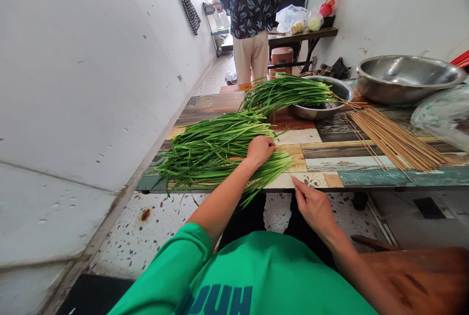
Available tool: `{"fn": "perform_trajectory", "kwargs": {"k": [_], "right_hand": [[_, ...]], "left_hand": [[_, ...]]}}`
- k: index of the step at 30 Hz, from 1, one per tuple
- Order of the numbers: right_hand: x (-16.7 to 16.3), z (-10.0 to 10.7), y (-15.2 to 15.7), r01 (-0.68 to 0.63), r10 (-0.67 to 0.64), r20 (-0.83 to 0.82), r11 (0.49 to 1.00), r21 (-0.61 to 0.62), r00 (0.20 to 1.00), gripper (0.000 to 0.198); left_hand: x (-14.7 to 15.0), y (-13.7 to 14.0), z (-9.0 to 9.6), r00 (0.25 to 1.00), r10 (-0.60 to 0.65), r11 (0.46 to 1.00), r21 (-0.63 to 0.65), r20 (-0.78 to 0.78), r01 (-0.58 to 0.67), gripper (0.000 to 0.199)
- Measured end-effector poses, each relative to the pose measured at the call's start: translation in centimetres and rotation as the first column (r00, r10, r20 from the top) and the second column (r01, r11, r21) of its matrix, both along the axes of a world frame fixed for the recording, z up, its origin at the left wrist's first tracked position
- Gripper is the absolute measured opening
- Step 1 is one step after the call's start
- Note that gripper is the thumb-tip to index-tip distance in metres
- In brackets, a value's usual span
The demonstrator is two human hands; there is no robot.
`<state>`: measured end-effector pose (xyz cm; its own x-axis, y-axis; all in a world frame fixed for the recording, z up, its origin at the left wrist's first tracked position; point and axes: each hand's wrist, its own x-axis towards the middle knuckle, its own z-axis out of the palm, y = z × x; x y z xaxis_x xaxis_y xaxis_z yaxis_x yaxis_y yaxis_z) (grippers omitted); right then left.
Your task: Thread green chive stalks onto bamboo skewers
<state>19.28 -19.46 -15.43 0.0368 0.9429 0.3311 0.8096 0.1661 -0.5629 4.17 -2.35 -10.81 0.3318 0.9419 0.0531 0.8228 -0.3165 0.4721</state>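
Observation:
Long green garlic chives (212,144) lie in loose bunches on the patchwork-wood table, their pale stem ends to the right. My left hand (260,150) rests over the near bunch with its fingers closed at the stems; its fingertips are partly hidden. Just right of the stem ends, at the table's front edge, my right hand (314,205) is pinched. A thin pale stick, seemingly a bamboo skewer, shows faintly at its fingertips. Another bunch of chives (289,93) lies across a steel bowl (319,112), with skewers sticking out of its stem ends.
Many loose bamboo skewers (399,139) lie on the right of the table (293,136). Behind them stand a large steel basin (406,91) and a clear plastic bag (445,115). A person (250,17) stands beyond the table. A white wall (91,61) runs along the left.

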Motion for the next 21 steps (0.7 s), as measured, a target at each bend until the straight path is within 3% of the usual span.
{"fn": "perform_trajectory", "kwargs": {"k": [21], "right_hand": [[0.01,0.19,0.14,0.010,-0.009,0.022,1.000,-0.017,1.000,0.037]], "left_hand": [[-0.07,-0.07,-0.46,0.997,0.000,1.000,0.018,0.073,-0.001,0.019]]}}
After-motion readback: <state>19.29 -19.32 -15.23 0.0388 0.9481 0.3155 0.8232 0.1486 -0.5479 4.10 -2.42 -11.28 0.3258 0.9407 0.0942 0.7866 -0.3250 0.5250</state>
